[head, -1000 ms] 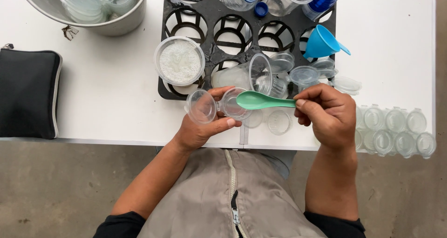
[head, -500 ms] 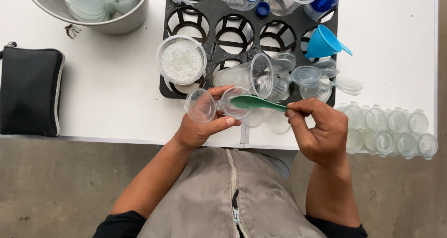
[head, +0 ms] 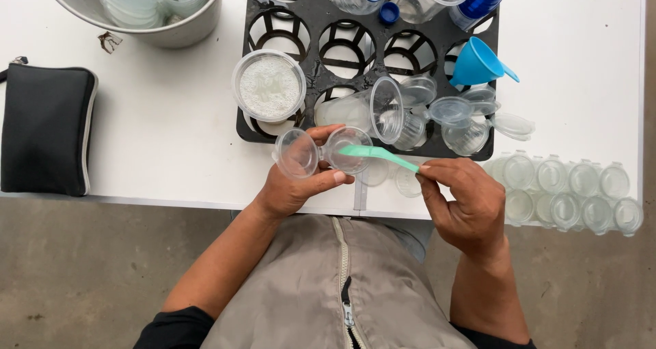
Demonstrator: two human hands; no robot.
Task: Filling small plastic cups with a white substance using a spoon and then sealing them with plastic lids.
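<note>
Looking down, we list the scene from largest to smallest.
Table: we see a white table with a black zip pouch at its left end.
Tray: a black cup tray with round openings holds bottles, a blue funnel and a round tub of white powder.
Bucket: a metal bucket with clear plastic ware sits at the far left.
Spare cups: clear lidded cups line the near right edge.
Left hand: our left hand curls round the hinged clear cup, thumb under, fingers behind, just above the table's near edge.
Right hand: our right hand pinches the handle end of the green spoon, its bowl over the cup's mouth.
Look of the cup: small, transparent, its lid swung open on a hinge to the left.
Handling: we judge the cup very light, thin-walled and easily squashed, a little slippery; a gentle hold round the body suits it.
</note>
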